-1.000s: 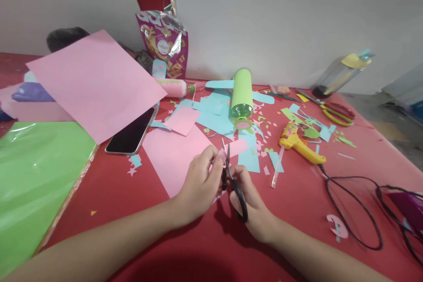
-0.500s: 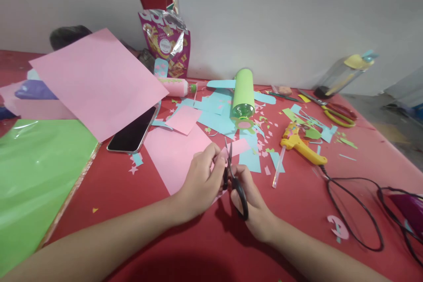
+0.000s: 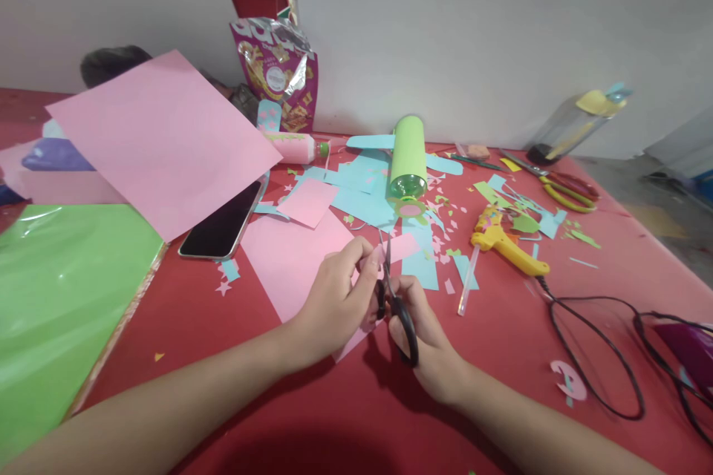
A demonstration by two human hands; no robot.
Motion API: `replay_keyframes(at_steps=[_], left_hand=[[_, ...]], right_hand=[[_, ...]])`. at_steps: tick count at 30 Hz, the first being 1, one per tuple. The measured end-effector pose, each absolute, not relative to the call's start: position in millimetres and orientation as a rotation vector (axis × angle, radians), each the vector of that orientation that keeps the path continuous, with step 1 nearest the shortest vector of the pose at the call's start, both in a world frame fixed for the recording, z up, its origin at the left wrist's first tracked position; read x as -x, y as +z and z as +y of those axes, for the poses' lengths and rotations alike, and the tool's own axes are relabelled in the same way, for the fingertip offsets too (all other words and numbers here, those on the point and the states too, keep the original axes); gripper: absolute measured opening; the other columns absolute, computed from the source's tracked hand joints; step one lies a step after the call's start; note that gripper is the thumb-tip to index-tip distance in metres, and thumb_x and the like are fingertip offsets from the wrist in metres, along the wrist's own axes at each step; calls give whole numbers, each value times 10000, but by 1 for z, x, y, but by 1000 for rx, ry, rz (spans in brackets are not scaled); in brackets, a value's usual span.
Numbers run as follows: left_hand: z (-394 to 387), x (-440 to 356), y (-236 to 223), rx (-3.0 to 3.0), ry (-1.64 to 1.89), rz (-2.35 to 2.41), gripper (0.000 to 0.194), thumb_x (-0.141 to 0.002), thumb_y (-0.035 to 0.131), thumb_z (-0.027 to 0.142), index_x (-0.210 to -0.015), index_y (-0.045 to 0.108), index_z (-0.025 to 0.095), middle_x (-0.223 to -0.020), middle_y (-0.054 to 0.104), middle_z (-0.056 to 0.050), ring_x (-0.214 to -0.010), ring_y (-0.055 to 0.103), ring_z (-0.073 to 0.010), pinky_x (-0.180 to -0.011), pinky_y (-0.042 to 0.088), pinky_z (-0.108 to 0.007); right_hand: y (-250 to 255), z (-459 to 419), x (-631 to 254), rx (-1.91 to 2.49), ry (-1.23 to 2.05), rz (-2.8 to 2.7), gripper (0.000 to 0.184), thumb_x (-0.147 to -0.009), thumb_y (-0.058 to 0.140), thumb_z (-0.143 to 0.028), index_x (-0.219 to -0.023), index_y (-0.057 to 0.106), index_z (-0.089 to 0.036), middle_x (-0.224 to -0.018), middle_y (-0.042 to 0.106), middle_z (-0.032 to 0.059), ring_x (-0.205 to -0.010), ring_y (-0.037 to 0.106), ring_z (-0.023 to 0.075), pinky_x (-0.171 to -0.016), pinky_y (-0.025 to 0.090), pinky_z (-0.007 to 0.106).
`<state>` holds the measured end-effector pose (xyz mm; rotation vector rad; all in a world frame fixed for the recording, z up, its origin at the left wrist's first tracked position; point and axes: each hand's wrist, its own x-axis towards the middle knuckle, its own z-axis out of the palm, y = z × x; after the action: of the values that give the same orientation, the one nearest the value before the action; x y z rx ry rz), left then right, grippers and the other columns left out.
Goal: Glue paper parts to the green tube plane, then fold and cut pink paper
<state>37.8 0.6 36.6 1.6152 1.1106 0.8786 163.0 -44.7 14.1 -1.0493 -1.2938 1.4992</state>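
Note:
In my right hand [image 3: 426, 334] is a pair of small black-handled scissors [image 3: 405, 330], its blades pointing away from me and slightly parted. My left hand [image 3: 342, 297] is closed beside the blades, thumb and forefinger pinched on a small pink paper piece that the fingers mostly cover. Under my hands lies a larger pink sheet [image 3: 290, 267], with a smaller pink square [image 3: 308, 202] on its far part. Past the scissor tips is a pink paper strip [image 3: 404, 246] over blue paper. A green paper-wrapped bottle with blue wings [image 3: 408, 152] lies farther back.
A yellow glue gun [image 3: 509, 249] with a black cord [image 3: 584, 300] lies to the right, near red-and-yellow scissors [image 3: 568, 193]. On the left are a phone [image 3: 223, 226], a big pink sheet [image 3: 167, 141] and a green plastic-wrapped pack [image 3: 67, 297]. Paper scraps litter the red table [image 3: 490, 401].
The view has shifted very slightly. Both hands and the scissors stay almost in the same place, with the left hand still pinching beside the blades.

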Motion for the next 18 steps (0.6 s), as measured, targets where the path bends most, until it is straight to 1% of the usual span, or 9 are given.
replay_keyframes(at_steps=[6, 10, 14, 18], left_hand=[[6, -35, 39, -1690, 854, 1114, 238, -870, 334, 274, -646, 344, 197, -503, 413, 62, -473, 420, -81, -492, 346, -201], [11, -32, 41, -1776, 814, 1117, 226, -862, 339, 252, -648, 371, 190, -542, 409, 53, -509, 408, -87, -506, 337, -208], [14, -29, 43, -1823, 779, 1107, 219, -853, 338, 228, -643, 379, 185, -554, 384, 55, -510, 371, -85, -502, 321, -210], [16, -28, 45, -1844, 745, 1092, 208, -845, 335, 216, -642, 372, 187, -564, 379, 51, -534, 367, -92, -503, 316, -212]], right_hand=[[15, -42, -165, 1067, 1534, -1265, 269, -759, 508, -435, -829, 329, -247, -737, 393, -27, -644, 390, 119, -597, 369, 277], [12, -42, -166, 1059, 1558, -1246, 289, -752, 524, -456, -829, 336, -250, -736, 388, -29, -644, 378, 115, -581, 357, 264], [11, -43, -167, 1030, 1566, -1243, 293, -755, 519, -467, -832, 337, -250, -742, 412, -25, -651, 382, 114, -575, 355, 261], [11, -42, -166, 1028, 1556, -1243, 281, -758, 520, -459, -833, 351, -246, -748, 418, -22, -662, 395, 112, -579, 365, 262]])
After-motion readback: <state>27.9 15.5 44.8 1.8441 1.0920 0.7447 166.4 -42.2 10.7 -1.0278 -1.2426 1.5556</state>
